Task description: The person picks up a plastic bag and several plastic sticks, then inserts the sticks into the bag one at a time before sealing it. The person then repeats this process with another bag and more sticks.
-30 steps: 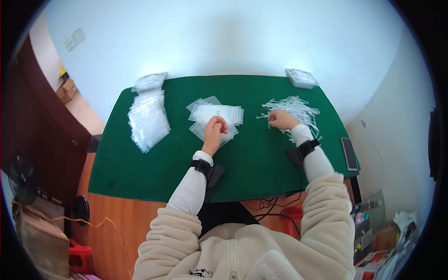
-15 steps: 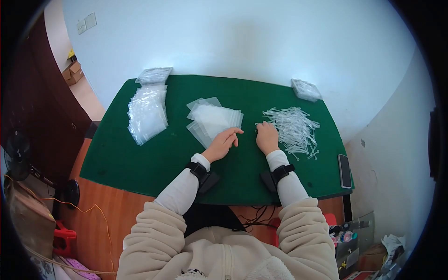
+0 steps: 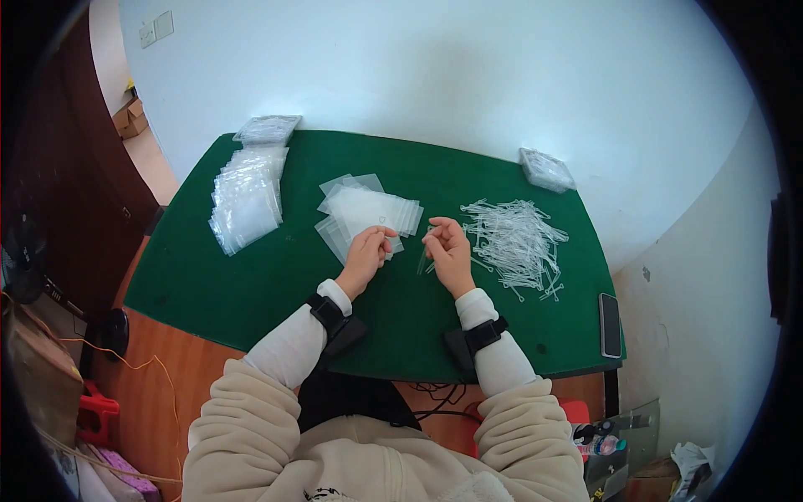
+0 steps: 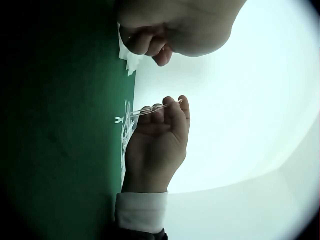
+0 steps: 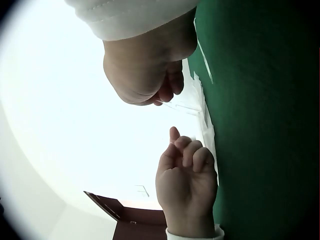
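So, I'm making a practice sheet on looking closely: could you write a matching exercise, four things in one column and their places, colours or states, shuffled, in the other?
1. Phone
2. Tabletop
3. Right hand
4. Heap

A. Pinching thin clear sticks in its fingers
B. Lying in a loose tangle
C. Green
D. Beside the tabletop's right edge

Right pairs: 1-D, 2-C, 3-A, 4-B

Left hand (image 4: 177, 27), fingers curled, hangs above the right hand (image 4: 157, 145) in the view; the right pinches thin clear plastic sticks (image 4: 150, 110) near a heap of similar sticks (image 4: 125, 145) on the green tabletop (image 4: 60, 120), white cuff (image 4: 141, 211) at its wrist
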Available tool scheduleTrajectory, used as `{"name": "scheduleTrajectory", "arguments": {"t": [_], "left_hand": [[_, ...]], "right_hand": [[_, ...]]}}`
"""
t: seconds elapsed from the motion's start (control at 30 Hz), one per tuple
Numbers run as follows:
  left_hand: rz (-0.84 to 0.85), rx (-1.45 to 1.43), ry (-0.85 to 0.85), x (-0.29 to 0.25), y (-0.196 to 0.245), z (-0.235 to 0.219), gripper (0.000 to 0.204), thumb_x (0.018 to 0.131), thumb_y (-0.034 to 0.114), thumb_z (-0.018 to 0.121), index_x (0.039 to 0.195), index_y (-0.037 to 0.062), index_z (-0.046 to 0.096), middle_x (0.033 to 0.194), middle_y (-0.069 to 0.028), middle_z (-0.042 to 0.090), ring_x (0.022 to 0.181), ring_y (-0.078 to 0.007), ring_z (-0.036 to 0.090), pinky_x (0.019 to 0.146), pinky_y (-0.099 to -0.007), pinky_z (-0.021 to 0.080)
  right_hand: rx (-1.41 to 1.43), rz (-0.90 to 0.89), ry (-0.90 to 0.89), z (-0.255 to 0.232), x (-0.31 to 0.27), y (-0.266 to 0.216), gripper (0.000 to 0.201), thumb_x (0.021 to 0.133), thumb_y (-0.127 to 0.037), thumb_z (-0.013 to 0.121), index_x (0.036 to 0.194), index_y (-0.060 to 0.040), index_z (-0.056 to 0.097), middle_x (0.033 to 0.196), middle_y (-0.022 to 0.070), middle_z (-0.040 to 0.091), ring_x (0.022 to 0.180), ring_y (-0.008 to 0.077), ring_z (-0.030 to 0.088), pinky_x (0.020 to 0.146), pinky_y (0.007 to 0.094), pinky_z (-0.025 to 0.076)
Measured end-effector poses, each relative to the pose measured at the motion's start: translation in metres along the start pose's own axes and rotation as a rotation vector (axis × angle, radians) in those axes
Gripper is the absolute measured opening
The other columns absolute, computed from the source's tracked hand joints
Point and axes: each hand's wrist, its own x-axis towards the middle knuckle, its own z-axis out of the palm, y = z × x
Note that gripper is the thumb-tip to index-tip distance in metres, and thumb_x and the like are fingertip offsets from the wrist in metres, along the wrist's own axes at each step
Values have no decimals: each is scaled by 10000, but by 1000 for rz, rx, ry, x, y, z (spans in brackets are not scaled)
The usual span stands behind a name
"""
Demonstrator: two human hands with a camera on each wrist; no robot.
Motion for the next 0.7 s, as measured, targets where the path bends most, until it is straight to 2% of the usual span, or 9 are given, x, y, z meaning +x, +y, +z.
{"name": "scheduleTrajectory", "arguments": {"t": [0.07, 0.17, 0.2, 0.3, 0.33, 0.43, 0.6, 0.7], "left_hand": [[5, -29, 42, 0, -3, 2, 249, 924, 187, 376, 995, 27, 554, 766, -10, 526, 617, -66, 455, 533, -192, 377], [98, 254, -101, -3, -7, 8, 266, 930, 204, 370, 1006, 18, 545, 814, -33, 552, 680, -89, 512, 602, -212, 432], [97, 254, -104, -4, -7, 11, 266, 930, 204, 370, 1006, 18, 545, 814, -33, 552, 680, -89, 512, 602, -212, 432], [26, 105, -194, -11, -2, 20, 280, 941, 217, 361, 1020, 13, 537, 883, -76, 584, 788, -137, 576, 708, -252, 473], [27, 109, -193, -11, 0, 20, 280, 941, 217, 361, 1020, 13, 537, 883, -76, 584, 788, -137, 576, 708, -252, 473], [-149, 11, -302, -12, 3, 21, 291, 951, 228, 355, 1031, 11, 531, 960, -114, 595, 884, -182, 595, 788, -289, 477], [-186, -18, -328, -17, 9, 24, 286, 957, 231, 347, 1040, 9, 507, 961, -123, 592, 866, -188, 607, 776, -289, 492], [-193, -43, -397, -20, 11, 28, 274, 955, 223, 349, 1042, 14, 504, 923, -93, 588, 811, -158, 599, 753, -272, 487]], "right_hand": [[148, 58, -84, 3, -2, -5, 64, 840, -30, 525, 901, -25, 542, 764, 29, 589, 590, 54, 510, 519, 190, 397], [178, 78, -192, 4, -5, -6, 68, 835, -24, 534, 903, -18, 543, 759, 35, 593, 595, 62, 525, 534, 193, 416], [194, 85, -238, 4, -7, -6, 71, 833, -21, 539, 904, -15, 543, 757, 38, 596, 598, 66, 533, 541, 195, 426], [160, 41, -209, 6, -9, -4, 72, 829, -24, 555, 899, -10, 549, 755, 34, 600, 624, 67, 546, 568, 194, 445], [144, 19, -198, 7, -10, -3, 73, 827, -25, 562, 897, -7, 553, 754, 32, 602, 638, 67, 553, 581, 194, 454], [58, -16, -157, 7, -9, 0, 69, 825, -31, 571, 889, -6, 561, 755, 25, 600, 645, 68, 556, 599, 195, 465], [-47, -36, -78, 5, -8, 1, 88, 802, -54, 597, 881, -15, 590, 737, 24, 604, 637, 69, 546, 597, 201, 447], [-46, -9, -79, 4, -8, 0, 113, 801, -70, 605, 901, -18, 590, 739, 16, 601, 645, 62, 543, 592, 199, 440]]}}
